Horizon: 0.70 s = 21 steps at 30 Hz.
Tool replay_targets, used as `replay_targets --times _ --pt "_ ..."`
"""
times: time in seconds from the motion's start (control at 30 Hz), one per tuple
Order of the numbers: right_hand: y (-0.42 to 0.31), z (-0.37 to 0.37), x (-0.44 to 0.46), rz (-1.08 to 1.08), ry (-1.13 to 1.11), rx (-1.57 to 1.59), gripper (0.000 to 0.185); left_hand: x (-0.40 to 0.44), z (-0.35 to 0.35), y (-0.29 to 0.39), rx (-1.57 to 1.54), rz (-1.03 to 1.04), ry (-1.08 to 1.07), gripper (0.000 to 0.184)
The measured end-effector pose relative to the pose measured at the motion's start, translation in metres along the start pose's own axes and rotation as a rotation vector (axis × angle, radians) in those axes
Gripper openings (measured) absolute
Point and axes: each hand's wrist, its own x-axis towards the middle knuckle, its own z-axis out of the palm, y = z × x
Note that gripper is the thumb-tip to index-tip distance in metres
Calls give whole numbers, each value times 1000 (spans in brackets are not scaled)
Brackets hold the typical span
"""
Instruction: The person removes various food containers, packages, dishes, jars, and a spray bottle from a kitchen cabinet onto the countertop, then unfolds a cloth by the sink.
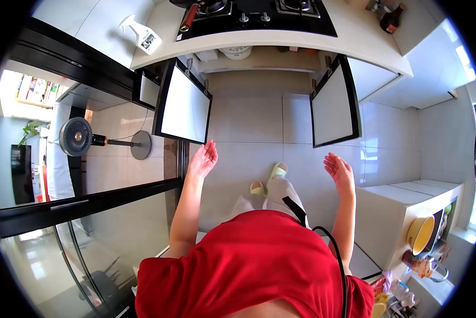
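The floor (248, 122) is the biggest thing here, with pale square tiles. A long white surface (365, 32) runs across the far side of the room. A person in a red shirt (259, 254) stands facing it, on the near side. A low white cupboard (391, 217) is over to the right.

A black stove (254, 26) sits in the surface. Under it, two doors stand open, with pale insides and dark edges. The left door (185, 103) sticks out toward the person, and the right door (334, 108) does the same, well apart from it. Bare floor shows between them.

A round fan (76, 137) on a tall stand is off to the left.

The left hand (202, 159) is just beside the near corner of the left door. Its fingers are straight and close together, holding nothing; I cannot tell if the tips touch the door. The right hand (340, 174) is near the bottom edge of the right door, a little apart from it. Its fingers are a bit bent and a bit spread, and it holds nothing too.

A yellow bowl (420, 235) is by the low cupboard. The person wears light green slippers (279, 170). A white spray bottle (142, 36) is left of the stove.
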Motion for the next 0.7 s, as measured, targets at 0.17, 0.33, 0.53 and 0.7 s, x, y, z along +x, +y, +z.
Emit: replay_targets --times 0.17,0.33,0.53,0.7 --pt "-10 29 64 49 -32 -16 28 17 27 11 -70 44 -8 26" --pt "-25 67 129 86 -89 7 27 36 62 35 -54 57 11 24" --pt "-50 124 194 46 -115 47 27 95 107 73 0 11 0 24" --pt "-33 146 231 30 3 160 25 181 133 116 118 -128 -73 22"
